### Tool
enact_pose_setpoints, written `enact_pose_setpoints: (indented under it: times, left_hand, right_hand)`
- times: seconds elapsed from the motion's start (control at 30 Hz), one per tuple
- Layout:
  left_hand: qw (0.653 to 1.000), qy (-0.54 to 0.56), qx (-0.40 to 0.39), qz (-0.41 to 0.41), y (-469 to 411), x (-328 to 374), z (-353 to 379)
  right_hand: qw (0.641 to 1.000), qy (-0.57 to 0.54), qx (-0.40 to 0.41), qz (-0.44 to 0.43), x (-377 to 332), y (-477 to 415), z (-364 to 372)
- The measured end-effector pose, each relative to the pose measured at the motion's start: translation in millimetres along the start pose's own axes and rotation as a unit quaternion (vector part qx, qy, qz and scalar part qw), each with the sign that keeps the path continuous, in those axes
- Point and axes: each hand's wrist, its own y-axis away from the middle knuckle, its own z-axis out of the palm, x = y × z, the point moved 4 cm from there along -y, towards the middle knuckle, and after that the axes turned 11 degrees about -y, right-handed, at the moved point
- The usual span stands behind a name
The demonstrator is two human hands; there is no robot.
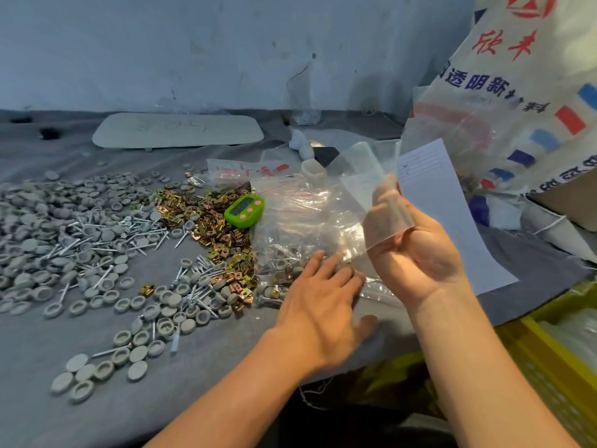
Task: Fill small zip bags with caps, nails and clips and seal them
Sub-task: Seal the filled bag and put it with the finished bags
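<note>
- R hand [416, 253] pinched 1 empty zip bag [387, 218], held up.
- L hand [323, 286] lay flat, fingers straight, on bag pile [290, 227].
- Step: fresh bag picked; next prob. needs mouth opened, then caps [48, 221], nails [97, 244], clips [210, 215] in.

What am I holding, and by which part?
Right hand pinches an empty clear zip bag near its lower edge; left hand lies flat on filled bags, holding nothing.

wall [226, 43]: scuffed blue-grey | table [38, 415]: grey cloth cover | right: printed sack [517, 59], possibly a yellow crate [549, 367]
</note>
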Motion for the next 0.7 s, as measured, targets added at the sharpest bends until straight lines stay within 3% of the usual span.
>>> enact_pose_setpoints:
  times: [0.17, 0.3, 0.37, 0.47, 0.5, 0.6, 0.7]
  left_hand:
    - [0.991, 0.079, 0.102, -0.022, 1.7, 2.6, -17.7]
    - [0.956, 0.213, 0.119, -0.164, 16.8, -30.8, -28.2]
    - [0.9, 0.348, 0.1, -0.242, 28.3, -57.0, -32.8]
    - [0.725, 0.622, 0.082, -0.284, 41.9, -88.5, -41.7]
    - [0.69, 0.653, 0.096, -0.297, 45.1, -99.1, -44.6]
    - [0.623, 0.669, 0.149, -0.376, 61.8, -126.6, -52.8]
    - [0.58, 0.67, 0.185, -0.424, 84.3, -150.3, -50.3]
  right_hand:
    - [0.991, 0.13, 0.03, -0.028, 10.1, -3.9, -7.5]
    - [0.973, 0.201, 0.108, -0.016, 26.8, -16.6, -26.8]
    - [0.952, 0.268, 0.143, -0.033, 29.0, -21.4, -30.7]
    - [0.904, 0.39, 0.165, -0.052, 36.6, -23.7, -33.1]
    - [0.9, 0.402, 0.159, -0.046, 42.5, -24.8, -32.7]
    - [0.896, 0.427, 0.118, 0.019, 66.6, -27.3, -27.7]
    - [0.869, 0.479, 0.099, 0.078, 89.4, -28.9, -29.6]
